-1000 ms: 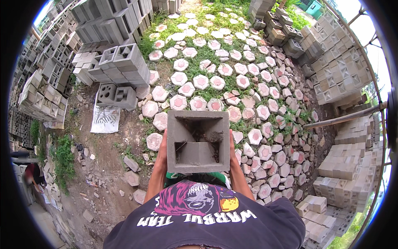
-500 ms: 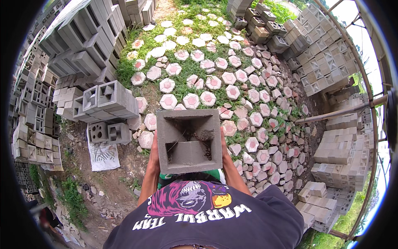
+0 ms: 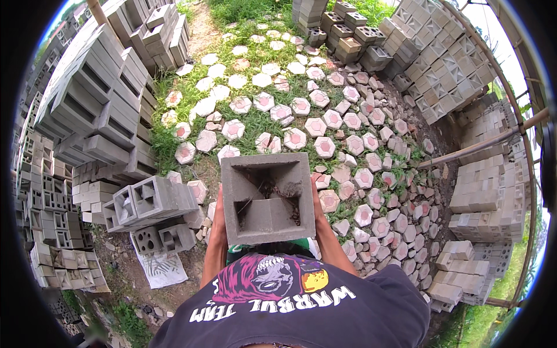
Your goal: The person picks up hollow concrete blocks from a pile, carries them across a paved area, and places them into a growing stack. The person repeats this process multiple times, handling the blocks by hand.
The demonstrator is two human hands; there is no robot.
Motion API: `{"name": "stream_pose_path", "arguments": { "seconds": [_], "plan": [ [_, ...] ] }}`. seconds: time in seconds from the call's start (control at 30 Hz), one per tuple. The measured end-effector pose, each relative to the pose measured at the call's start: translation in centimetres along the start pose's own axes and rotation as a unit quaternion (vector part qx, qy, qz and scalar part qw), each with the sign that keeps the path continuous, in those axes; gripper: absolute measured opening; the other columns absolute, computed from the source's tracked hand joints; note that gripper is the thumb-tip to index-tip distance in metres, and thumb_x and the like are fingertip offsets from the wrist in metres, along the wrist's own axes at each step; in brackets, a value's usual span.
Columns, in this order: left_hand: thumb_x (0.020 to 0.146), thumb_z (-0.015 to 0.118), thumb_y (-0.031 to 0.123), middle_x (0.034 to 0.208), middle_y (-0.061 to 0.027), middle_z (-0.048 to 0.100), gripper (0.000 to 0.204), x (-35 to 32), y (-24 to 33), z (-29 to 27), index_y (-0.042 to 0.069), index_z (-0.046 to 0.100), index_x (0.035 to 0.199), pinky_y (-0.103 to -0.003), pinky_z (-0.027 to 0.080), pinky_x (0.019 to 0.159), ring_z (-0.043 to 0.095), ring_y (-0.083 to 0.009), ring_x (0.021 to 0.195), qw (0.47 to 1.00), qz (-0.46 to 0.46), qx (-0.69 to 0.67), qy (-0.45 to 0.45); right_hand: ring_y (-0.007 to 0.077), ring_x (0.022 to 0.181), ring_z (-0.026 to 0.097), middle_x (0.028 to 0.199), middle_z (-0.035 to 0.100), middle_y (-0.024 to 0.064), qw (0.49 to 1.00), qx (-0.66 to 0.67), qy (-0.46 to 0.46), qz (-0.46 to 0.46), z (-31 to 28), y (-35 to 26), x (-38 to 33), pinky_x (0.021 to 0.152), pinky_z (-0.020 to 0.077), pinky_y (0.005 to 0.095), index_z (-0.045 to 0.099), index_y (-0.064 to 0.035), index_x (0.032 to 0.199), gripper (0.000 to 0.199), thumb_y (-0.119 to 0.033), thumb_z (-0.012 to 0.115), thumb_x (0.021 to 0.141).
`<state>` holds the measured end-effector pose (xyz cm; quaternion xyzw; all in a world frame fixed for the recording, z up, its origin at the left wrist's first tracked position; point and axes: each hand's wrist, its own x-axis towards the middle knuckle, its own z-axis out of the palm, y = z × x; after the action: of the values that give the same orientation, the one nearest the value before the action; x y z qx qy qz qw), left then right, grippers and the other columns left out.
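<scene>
A grey concrete block [image 3: 268, 213] with a deep hollow is held in front of my body, its open face turned up. Inside the hollow are slanted inner faces and some dark debris. My left hand [image 3: 219, 202] presses on the block's left side, and my right hand [image 3: 316, 190] on its right side. Most of the fingers are hidden beside and under the block. Both forearms reach forward from my dark printed shirt [image 3: 290, 301].
Hexagonal paving stones [image 3: 315, 127] with pink centres lie in grass ahead. On the left are a tall block stack [image 3: 93, 104], a small stack [image 3: 154, 200] and a white sheet [image 3: 162, 268]. More blocks [image 3: 487, 197] line the right, where a pole [image 3: 470, 149] juts in.
The block stays between both my hands. The surroundings have shifted: the left stacks and nearer stones sit lower in view, and more of the far left stack shows.
</scene>
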<state>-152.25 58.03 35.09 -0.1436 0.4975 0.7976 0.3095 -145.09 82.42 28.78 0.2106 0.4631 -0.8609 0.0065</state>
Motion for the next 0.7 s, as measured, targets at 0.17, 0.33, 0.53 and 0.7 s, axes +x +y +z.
{"name": "stream_pose_path", "arguments": {
  "seconds": [0.17,0.33,0.53,0.7],
  "plan": [
    [0.097,0.033,0.058,0.129,-0.0113,0.053,0.068,10.1,5.0,1.8,0.005,0.043,0.138,-0.034,0.041,0.098,0.052,-0.0213,0.113,0.998,0.002,0.061,-0.019,0.0193,0.116,0.050,0.130,0.051,0.0124,0.999,0.045,0.009,-0.028,1.1,-3.5,8.6,0.102,0.0367,0.0307,0.043,0.0014,0.137,0.074,-0.059,0.028,0.098],
    [0.099,0.032,0.052,0.124,-0.0121,0.055,0.061,18.2,9.6,5.5,0.005,0.043,0.136,-0.035,0.047,0.091,0.056,-0.0217,0.107,0.997,0.010,0.075,-0.030,0.0193,0.116,0.051,0.130,0.052,0.0127,0.998,0.044,0.040,-0.036,1.1,-7.9,15.6,0.100,0.0386,0.0312,0.043,0.0016,0.137,0.074,-0.060,0.028,0.098],
    [0.099,0.031,0.055,0.130,-0.0105,0.052,0.065,25.6,13.4,9.8,0.005,0.041,0.140,-0.033,0.040,0.099,0.050,-0.0207,0.115,0.991,-0.051,0.089,-0.089,0.0202,0.115,0.053,0.130,0.052,0.0124,0.993,0.062,0.088,-0.057,0.2,-11.8,21.1,0.099,0.0399,0.0314,0.043,0.0006,0.137,0.075,-0.061,0.030,0.097],
    [0.100,0.030,0.053,0.133,-0.0106,0.050,0.064,33.1,15.6,13.5,0.005,0.041,0.140,-0.032,0.039,0.100,0.050,-0.0202,0.116,0.980,-0.069,0.134,-0.130,0.0201,0.114,0.053,0.129,0.053,0.0121,0.981,0.108,0.140,-0.075,-0.9,-14.6,25.8,0.099,0.0408,0.0323,0.043,-0.0008,0.138,0.075,-0.062,0.032,0.096]
  ]
}}
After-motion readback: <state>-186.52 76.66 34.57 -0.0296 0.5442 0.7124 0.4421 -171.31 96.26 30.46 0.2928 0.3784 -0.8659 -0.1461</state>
